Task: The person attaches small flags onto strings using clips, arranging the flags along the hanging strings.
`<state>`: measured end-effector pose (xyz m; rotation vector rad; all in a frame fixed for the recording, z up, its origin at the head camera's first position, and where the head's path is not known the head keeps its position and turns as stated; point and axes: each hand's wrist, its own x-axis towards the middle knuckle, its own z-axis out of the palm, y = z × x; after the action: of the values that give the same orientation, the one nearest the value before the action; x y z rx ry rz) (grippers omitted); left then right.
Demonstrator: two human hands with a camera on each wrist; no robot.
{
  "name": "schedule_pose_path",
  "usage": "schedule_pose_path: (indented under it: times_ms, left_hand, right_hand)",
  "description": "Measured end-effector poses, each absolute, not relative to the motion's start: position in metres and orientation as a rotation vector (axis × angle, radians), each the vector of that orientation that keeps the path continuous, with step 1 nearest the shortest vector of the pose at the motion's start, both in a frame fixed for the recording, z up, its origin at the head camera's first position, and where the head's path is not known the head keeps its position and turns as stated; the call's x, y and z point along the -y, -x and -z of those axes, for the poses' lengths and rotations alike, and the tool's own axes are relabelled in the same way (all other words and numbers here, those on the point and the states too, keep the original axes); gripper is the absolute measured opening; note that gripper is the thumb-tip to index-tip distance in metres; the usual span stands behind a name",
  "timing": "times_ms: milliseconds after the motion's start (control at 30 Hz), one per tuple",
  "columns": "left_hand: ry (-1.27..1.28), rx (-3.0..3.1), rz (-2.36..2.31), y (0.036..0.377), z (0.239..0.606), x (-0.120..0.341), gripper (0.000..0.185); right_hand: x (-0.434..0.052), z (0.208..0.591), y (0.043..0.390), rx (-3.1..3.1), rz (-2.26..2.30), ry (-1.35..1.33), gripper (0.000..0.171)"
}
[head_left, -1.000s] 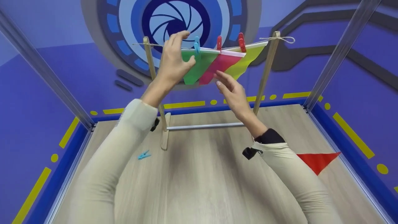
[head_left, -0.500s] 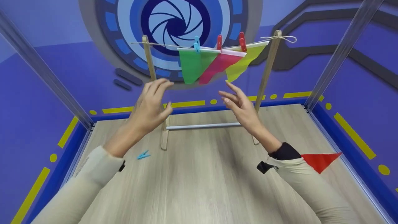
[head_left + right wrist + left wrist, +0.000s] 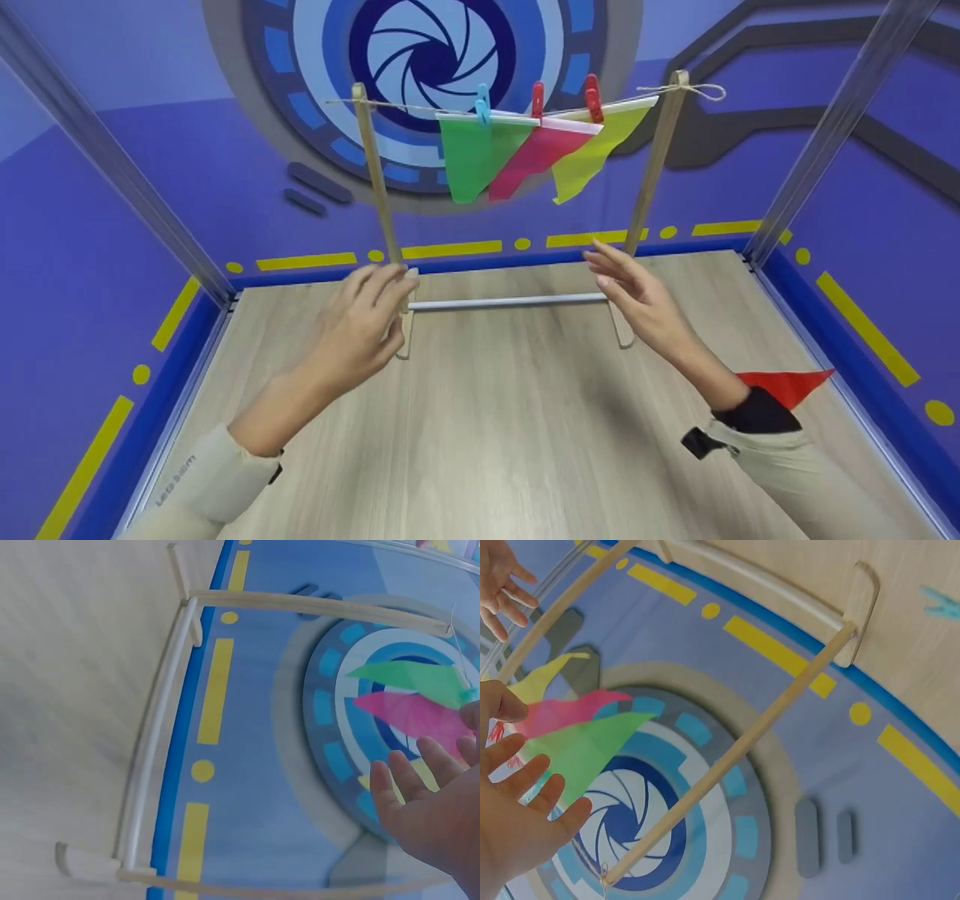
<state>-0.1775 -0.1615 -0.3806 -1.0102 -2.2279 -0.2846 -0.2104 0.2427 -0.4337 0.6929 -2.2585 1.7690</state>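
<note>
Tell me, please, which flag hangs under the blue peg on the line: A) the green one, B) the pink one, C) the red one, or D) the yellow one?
A: the blue peg clips the top edge of the green flag, while red pegs hold the pink flag and yellow flag; the red flag lies on the table.

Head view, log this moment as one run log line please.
left hand: open, empty, near rack post | right hand: open, empty | string: green flag, pink flag, yellow flag pegged | red flag: on floor
</note>
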Motion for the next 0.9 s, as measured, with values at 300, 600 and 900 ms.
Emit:
schedule_pose_path:
  times_ms: [300,600,900]
  left_hand:
    - [0.968,2.335,0.218,0.163,0.412,0.171,0.048]
    - [0.898,2.42,0.218,0.155,0.448,0.185,0.051]
    - [0.807,2.516,0.249,0.157,0.475,0.208,0.044]
  right_hand:
    - [-0.286,0.453,0.183,2.285,-1.813,-0.54,0.05]
    - [-0.315,0.479,0.164,2.39,-1.567,-0.522,0.051]
    - [-0.369,0.502,0.141,2.584,-1.229,-0.37,0.06]
